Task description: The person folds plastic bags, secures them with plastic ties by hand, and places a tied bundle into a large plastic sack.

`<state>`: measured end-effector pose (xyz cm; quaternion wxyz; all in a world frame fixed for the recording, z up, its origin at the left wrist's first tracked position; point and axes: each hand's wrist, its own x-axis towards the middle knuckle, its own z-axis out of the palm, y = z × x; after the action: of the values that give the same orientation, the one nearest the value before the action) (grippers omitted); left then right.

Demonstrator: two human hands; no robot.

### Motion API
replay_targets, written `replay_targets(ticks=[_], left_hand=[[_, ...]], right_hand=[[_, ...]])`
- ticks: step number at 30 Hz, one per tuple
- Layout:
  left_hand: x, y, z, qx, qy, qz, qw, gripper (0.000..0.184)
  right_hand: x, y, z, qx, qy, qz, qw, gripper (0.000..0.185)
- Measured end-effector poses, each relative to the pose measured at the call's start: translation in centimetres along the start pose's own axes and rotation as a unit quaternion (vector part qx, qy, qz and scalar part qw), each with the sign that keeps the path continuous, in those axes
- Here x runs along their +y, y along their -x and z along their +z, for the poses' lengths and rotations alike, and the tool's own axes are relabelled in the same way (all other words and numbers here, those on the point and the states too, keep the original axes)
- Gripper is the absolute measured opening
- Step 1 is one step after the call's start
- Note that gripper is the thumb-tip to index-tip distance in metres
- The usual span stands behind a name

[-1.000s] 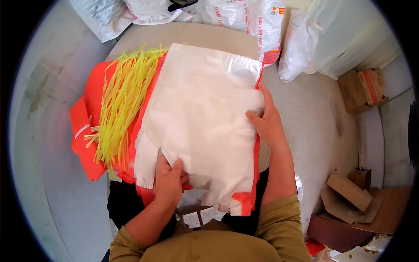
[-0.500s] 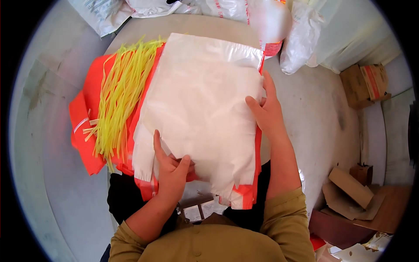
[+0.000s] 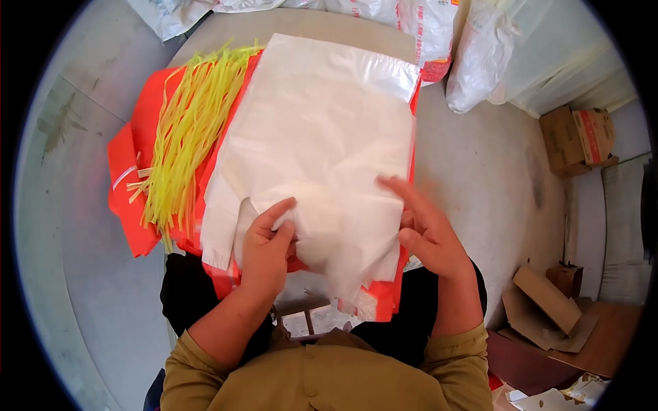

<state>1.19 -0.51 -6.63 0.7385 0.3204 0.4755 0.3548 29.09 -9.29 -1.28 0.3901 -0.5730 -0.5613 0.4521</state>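
Note:
A stack of white plastic bags [image 3: 322, 130] lies over red bags that show along its edges. My left hand [image 3: 271, 246] is at the stack's lower left, with thumb and forefinger closed on a fold of the top white bag. Beside the stack's lower right edge is my right hand [image 3: 432, 233], slightly blurred, its fingers apart and the forefinger over the white plastic. Yellow strips [image 3: 195, 137] lie in a bundle left of the white bags, on top of red bags [image 3: 140, 137].
White printed sacks [image 3: 428, 34] stand beyond the stack, with a tied white bag [image 3: 482, 58] next to them. A cardboard box [image 3: 576, 140] is at the right. Opened cardboard [image 3: 548, 305] lies at the lower right.
My right hand has moved down the stack's right edge and its fingers have come off it. My left hand has moved up a little and its fingers have closed on the plastic.

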Motion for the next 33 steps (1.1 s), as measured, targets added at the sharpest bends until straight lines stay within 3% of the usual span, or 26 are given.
replay_targets(ticks=[5,8,14,23,33], left_hand=[[-0.5,-0.4,0.3,0.007,0.008,0.027,1.0,0.039],[-0.7,-0.5,0.2,0.004,0.005,0.034,0.999,0.04],[-0.8,-0.5,0.0,0.001,0.0,0.03,1.0,0.039],[0.0,0.6,-0.2,-0.033,-0.029,0.027,0.999,0.037],[-0.3,0.7,-1.1,-0.096,-0.118,0.039,0.988,0.025]], right_hand=[[0.2,0.4,-0.6,-0.171,-0.103,-0.072,0.977,0.074],[-0.1,0.9,-1.5,-0.257,-0.143,-0.029,0.955,0.074],[0.3,0.6,-0.9,-0.253,-0.108,-0.086,0.957,0.063],[-1.5,-0.5,0.2,-0.263,-0.036,-0.024,0.964,0.044],[-1.5,-2.1,2.4,-0.157,-0.141,0.064,0.975,0.046]])
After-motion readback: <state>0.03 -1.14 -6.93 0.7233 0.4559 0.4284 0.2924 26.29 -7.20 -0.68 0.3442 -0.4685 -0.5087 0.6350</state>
